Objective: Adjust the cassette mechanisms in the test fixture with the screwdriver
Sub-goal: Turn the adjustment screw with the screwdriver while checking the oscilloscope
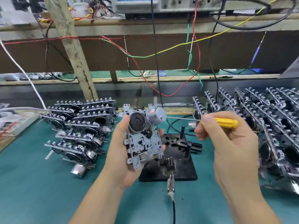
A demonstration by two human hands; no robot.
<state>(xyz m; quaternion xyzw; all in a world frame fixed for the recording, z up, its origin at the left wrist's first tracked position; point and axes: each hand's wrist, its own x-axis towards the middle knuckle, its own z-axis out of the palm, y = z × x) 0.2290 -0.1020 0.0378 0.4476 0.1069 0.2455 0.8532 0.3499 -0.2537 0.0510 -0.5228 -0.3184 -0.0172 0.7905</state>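
Head view: left hand (123, 152) fingers grip the rigid, light grey metal cassette mechanism (143, 139) by its edges; right hand (226, 143) fingers pinch the yellow-handled screwdriver (226, 123), tip at the motor.

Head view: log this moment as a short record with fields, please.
left hand: left hand holds a cassette mechanism up above the mat
right hand: right hand pinches the yellow-handled screwdriver
tip: at the mechanism's silver motor
fixture: black test fixture on the green mat, no mechanism seated
stock: mechanisms stacked left and right
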